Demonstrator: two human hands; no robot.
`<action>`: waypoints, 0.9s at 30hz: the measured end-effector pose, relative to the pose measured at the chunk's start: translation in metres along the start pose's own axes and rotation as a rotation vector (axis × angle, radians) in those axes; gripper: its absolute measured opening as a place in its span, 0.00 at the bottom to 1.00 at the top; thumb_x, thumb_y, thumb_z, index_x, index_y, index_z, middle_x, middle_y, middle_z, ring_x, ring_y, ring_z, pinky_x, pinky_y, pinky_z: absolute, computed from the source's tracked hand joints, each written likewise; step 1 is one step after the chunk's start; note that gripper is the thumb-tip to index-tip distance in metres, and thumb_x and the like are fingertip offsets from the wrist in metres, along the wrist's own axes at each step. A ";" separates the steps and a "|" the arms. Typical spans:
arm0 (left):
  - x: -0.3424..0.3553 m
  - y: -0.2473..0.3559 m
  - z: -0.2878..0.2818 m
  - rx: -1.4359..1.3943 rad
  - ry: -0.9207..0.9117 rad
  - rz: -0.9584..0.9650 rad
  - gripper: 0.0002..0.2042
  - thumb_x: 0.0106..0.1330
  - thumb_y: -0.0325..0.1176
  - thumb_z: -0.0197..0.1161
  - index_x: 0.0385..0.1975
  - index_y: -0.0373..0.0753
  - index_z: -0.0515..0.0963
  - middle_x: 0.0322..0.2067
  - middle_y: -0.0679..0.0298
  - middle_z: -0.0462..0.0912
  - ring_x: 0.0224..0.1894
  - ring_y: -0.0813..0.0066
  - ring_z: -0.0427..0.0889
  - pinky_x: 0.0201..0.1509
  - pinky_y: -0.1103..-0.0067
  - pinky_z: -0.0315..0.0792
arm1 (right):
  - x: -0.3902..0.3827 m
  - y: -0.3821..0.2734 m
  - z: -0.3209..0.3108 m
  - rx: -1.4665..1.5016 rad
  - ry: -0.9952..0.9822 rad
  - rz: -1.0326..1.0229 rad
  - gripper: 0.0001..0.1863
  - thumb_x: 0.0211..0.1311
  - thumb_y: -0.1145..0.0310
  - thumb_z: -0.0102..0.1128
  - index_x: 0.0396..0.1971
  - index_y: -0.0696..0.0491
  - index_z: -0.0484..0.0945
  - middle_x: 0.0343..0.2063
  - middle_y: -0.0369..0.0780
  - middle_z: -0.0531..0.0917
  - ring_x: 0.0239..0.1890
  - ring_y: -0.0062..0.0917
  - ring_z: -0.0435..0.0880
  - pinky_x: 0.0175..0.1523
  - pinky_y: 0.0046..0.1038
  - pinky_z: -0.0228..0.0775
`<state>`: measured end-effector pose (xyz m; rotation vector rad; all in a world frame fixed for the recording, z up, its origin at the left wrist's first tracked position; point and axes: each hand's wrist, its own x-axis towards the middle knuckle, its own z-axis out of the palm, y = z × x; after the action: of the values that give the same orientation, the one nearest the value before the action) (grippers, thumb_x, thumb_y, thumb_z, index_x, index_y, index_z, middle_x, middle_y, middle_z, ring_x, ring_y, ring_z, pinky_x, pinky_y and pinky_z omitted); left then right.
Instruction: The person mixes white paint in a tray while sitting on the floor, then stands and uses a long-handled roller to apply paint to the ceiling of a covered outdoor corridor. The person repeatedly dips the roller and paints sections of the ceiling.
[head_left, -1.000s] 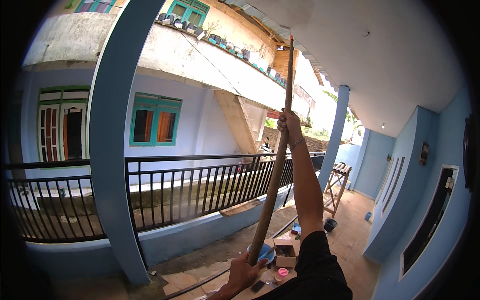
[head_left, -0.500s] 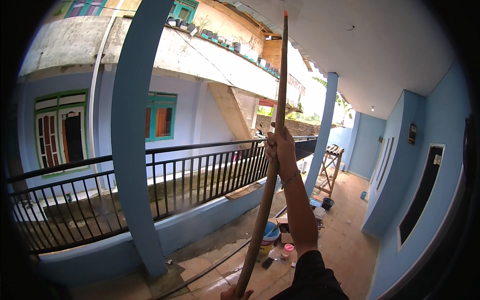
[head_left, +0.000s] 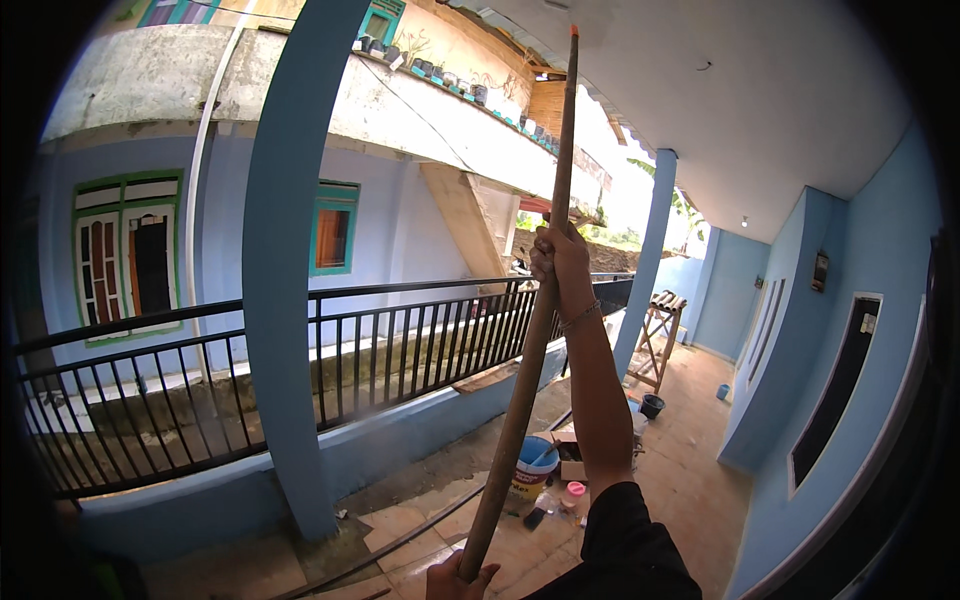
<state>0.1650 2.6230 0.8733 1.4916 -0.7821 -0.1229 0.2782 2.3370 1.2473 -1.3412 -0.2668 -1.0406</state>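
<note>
Two hands are gripping a long wooden pole [head_left: 512, 420], and it's slanting up toward the pale ceiling [head_left: 760, 120]!
The orange tip [head_left: 574, 31] is showing against that ceiling, though whether it's touching I cannot tell; up the shaft, the right hand [head_left: 562, 258] is curling its fingers tightly round the wood, while the left hand [head_left: 462, 578] is wrapping round the lower part, at the bottom edge of the view; beyond the pole, a bucket [head_left: 527, 490] is standing on the tiles near a pink-lidded jar [head_left: 573, 490], a black railing [head_left: 420, 287] is running behind, and a blue pillar [head_left: 285, 270] is rising to the left.
</note>
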 end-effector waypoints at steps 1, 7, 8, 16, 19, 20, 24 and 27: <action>0.010 0.004 -0.001 -0.018 0.014 -0.051 0.15 0.60 0.35 0.75 0.33 0.30 0.79 0.18 0.53 0.75 0.20 0.62 0.72 0.28 0.65 0.69 | 0.015 0.005 -0.002 0.013 -0.011 -0.009 0.17 0.65 0.75 0.55 0.54 0.56 0.69 0.19 0.32 0.69 0.13 0.16 0.68 0.15 0.23 0.62; 0.115 0.003 -0.012 0.032 -0.076 -0.050 0.17 0.62 0.41 0.75 0.30 0.32 0.78 0.18 0.63 0.76 0.23 0.76 0.74 0.28 0.72 0.69 | 0.116 0.049 -0.019 0.022 -0.024 -0.035 0.08 0.64 0.75 0.55 0.41 0.56 0.69 0.20 0.33 0.70 0.14 0.17 0.68 0.16 0.24 0.62; 0.137 0.002 -0.012 0.079 -0.122 -0.091 0.18 0.63 0.42 0.75 0.30 0.33 0.77 0.19 0.64 0.77 0.24 0.79 0.76 0.28 0.74 0.70 | 0.134 0.057 -0.023 0.026 -0.020 -0.037 0.07 0.63 0.76 0.55 0.39 0.56 0.69 0.20 0.33 0.70 0.14 0.17 0.68 0.17 0.24 0.62; 0.288 -0.006 0.008 0.039 -0.136 -0.120 0.21 0.62 0.46 0.75 0.30 0.31 0.77 0.18 0.65 0.71 0.23 0.76 0.67 0.28 0.72 0.65 | 0.287 0.123 -0.067 0.053 0.003 -0.003 0.05 0.64 0.75 0.55 0.32 0.53 0.68 0.18 0.33 0.70 0.14 0.17 0.68 0.17 0.24 0.63; 0.322 -0.009 0.012 -0.005 -0.124 -0.061 0.21 0.62 0.46 0.75 0.34 0.30 0.79 0.20 0.61 0.77 0.24 0.76 0.71 0.30 0.73 0.68 | 0.321 0.143 -0.077 0.046 0.009 0.007 0.04 0.64 0.75 0.53 0.33 0.53 0.67 0.19 0.33 0.70 0.15 0.18 0.69 0.18 0.25 0.63; 0.328 -0.011 0.011 -0.024 -0.120 -0.070 0.21 0.62 0.46 0.75 0.35 0.30 0.80 0.21 0.61 0.79 0.24 0.76 0.72 0.30 0.74 0.68 | 0.326 0.148 -0.079 0.056 -0.013 0.013 0.04 0.64 0.75 0.53 0.33 0.53 0.67 0.19 0.33 0.69 0.15 0.18 0.69 0.18 0.25 0.63; 0.323 -0.022 0.003 0.060 -0.129 -0.100 0.23 0.62 0.46 0.75 0.43 0.30 0.82 0.23 0.59 0.82 0.26 0.77 0.74 0.33 0.74 0.71 | 0.311 0.159 -0.074 0.052 -0.014 0.001 0.04 0.65 0.75 0.53 0.34 0.53 0.67 0.19 0.33 0.69 0.14 0.18 0.68 0.17 0.25 0.63; 0.296 -0.035 -0.009 0.124 -0.142 -0.143 0.25 0.61 0.47 0.76 0.45 0.29 0.81 0.22 0.61 0.80 0.27 0.78 0.73 0.33 0.74 0.71 | 0.271 0.157 -0.058 0.073 -0.030 -0.012 0.06 0.65 0.76 0.54 0.37 0.52 0.67 0.19 0.33 0.69 0.14 0.17 0.68 0.16 0.24 0.62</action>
<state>0.4065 2.4700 0.9568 1.6705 -0.8080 -0.2946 0.5208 2.1427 1.3158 -1.2917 -0.3327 -1.0119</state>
